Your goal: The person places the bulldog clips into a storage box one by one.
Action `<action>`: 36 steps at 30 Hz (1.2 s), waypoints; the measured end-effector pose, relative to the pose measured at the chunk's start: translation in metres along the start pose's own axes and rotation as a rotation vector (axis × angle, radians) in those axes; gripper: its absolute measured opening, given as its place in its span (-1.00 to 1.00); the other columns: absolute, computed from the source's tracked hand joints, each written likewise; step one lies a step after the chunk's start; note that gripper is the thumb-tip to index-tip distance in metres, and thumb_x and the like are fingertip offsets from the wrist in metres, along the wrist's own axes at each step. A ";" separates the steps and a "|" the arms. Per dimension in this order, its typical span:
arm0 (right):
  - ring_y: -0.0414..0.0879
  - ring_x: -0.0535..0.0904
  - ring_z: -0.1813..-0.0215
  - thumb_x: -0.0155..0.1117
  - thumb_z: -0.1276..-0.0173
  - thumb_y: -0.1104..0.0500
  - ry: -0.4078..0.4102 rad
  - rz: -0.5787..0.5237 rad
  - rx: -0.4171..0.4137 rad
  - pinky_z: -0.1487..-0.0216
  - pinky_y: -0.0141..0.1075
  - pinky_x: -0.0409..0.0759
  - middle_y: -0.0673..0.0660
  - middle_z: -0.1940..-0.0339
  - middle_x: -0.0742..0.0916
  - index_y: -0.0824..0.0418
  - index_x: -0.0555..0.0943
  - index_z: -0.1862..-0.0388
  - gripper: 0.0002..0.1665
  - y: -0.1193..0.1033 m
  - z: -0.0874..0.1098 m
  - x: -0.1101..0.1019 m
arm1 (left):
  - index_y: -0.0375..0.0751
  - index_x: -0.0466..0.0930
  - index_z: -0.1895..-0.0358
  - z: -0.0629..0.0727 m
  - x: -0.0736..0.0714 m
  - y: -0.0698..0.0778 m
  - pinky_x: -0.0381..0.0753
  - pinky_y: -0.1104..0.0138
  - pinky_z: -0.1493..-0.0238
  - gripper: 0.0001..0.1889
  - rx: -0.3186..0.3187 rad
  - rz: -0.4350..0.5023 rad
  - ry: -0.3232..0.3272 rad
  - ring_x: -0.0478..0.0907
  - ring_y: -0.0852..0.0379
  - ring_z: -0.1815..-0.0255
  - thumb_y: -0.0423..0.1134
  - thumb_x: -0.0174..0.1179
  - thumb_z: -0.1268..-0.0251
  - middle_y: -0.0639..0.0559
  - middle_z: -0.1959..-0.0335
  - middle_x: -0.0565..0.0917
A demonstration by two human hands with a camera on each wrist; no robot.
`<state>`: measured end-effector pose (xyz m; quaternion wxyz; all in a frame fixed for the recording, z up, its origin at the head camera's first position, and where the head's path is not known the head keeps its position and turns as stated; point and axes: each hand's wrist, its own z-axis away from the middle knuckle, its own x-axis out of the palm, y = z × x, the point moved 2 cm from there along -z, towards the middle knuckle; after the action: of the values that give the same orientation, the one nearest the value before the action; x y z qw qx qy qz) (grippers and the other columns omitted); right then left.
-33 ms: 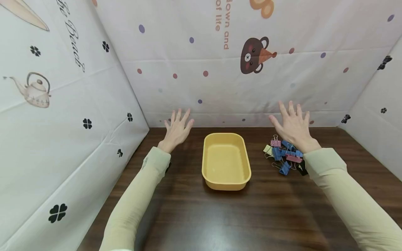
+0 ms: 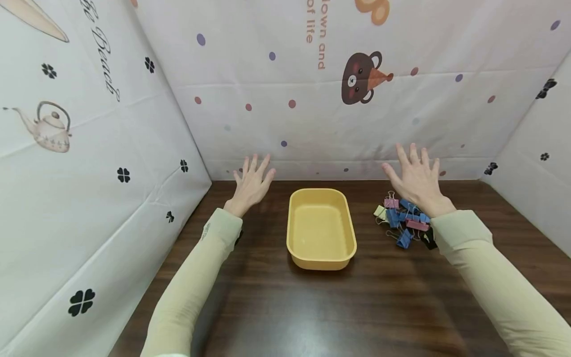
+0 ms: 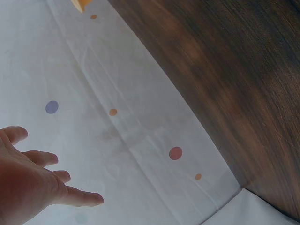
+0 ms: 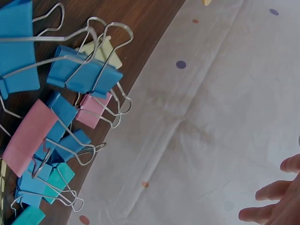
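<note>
Both hands hover with fingers spread and hold nothing. The left hand [image 2: 251, 187] is to the left of a yellow rectangular tub [image 2: 321, 263]. On the other side, the right hand [image 2: 419, 182] hangs above and partly in front of a heap of binder clips [image 2: 405, 239]. The heap has blue, pink, pale yellow and black clips in the head view. Seen from the right wrist, teal clips [image 4: 60, 182] also show beside a large blue clip [image 4: 18, 51] and a pink clip [image 4: 31, 137]. Part of the heap is hidden behind the right hand and sleeve.
A dark brown wooden table [image 2: 276, 307] carries the tub and clips. Printed white cloth stands as a back wall [image 2: 250, 64], a left wall [image 2: 89, 198] and a right wall [image 2: 535, 188] around it.
</note>
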<state>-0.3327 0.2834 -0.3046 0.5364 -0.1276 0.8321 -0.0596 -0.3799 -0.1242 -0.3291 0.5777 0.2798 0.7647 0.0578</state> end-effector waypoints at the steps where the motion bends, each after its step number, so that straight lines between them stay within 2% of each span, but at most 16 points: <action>1: 0.53 -0.20 -0.50 -0.42 -0.46 -0.42 -0.006 -0.001 -0.001 -0.32 0.52 -0.29 0.49 -0.54 -0.03 0.03 -0.17 -0.59 -0.09 -0.001 0.000 0.001 | 0.33 -0.22 -0.53 0.001 0.000 0.000 -0.41 -0.46 -0.33 -0.38 -0.001 -0.003 0.003 -0.46 -0.18 -0.60 0.28 -0.40 -0.49 -0.11 -0.60 -0.24; 6: 0.53 -0.18 -0.50 -0.42 -0.46 -0.42 -0.017 -0.001 -0.014 -0.34 0.50 -0.27 0.49 -0.53 -0.04 0.01 -0.18 -0.59 -0.10 -0.002 0.001 0.004 | 0.35 -0.23 -0.53 0.005 0.002 0.000 -0.37 -0.47 -0.33 -0.39 -0.003 -0.024 0.004 -0.45 -0.18 -0.60 0.27 -0.40 -0.50 -0.10 -0.60 -0.25; 13: 0.55 -0.12 -0.48 -0.39 -0.47 -0.40 -0.011 0.019 -0.019 -0.35 0.48 -0.20 0.52 -0.52 0.02 0.07 -0.10 -0.58 -0.11 0.006 0.003 0.006 | 0.32 -0.23 -0.53 0.007 0.007 0.002 -0.41 -0.45 -0.34 -0.36 -0.002 -0.022 -0.044 -0.50 -0.16 -0.60 0.32 -0.43 -0.47 -0.08 -0.60 -0.29; 18: 0.55 -0.10 -0.47 -0.36 -0.47 -0.39 -0.007 0.027 -0.026 -0.34 0.48 -0.16 0.53 -0.51 0.04 0.10 -0.08 -0.58 -0.10 0.010 0.004 0.006 | 0.32 -0.21 -0.54 0.007 0.008 0.001 -0.41 -0.45 -0.34 -0.36 -0.013 -0.020 -0.053 -0.50 -0.15 -0.60 0.32 -0.42 -0.47 -0.07 -0.60 -0.29; 30: 0.57 -0.11 -0.46 -0.36 -0.46 -0.41 -0.015 0.043 -0.021 -0.36 0.47 -0.18 0.55 -0.50 0.04 0.12 -0.07 -0.58 -0.08 0.014 0.001 0.008 | 0.27 -0.18 -0.54 0.004 0.011 0.002 -0.41 -0.47 -0.32 -0.33 -0.009 -0.006 -0.061 -0.50 -0.18 -0.59 0.34 -0.41 -0.46 -0.08 -0.60 -0.27; 36: 0.57 -0.14 -0.47 -0.37 -0.46 -0.41 -0.043 0.039 -0.011 -0.38 0.45 -0.19 0.55 -0.51 0.00 0.11 -0.10 -0.58 -0.08 0.015 0.001 0.008 | 0.28 -0.22 -0.54 0.004 0.016 0.002 -0.32 -0.48 -0.32 -0.35 -0.004 0.003 -0.067 -0.46 -0.21 -0.59 0.29 -0.38 -0.48 -0.13 -0.60 -0.24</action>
<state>-0.3367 0.2958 -0.3154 0.5547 -0.1158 0.8229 -0.0418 -0.3787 -0.1159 -0.3429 0.6034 0.2817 0.7443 0.0507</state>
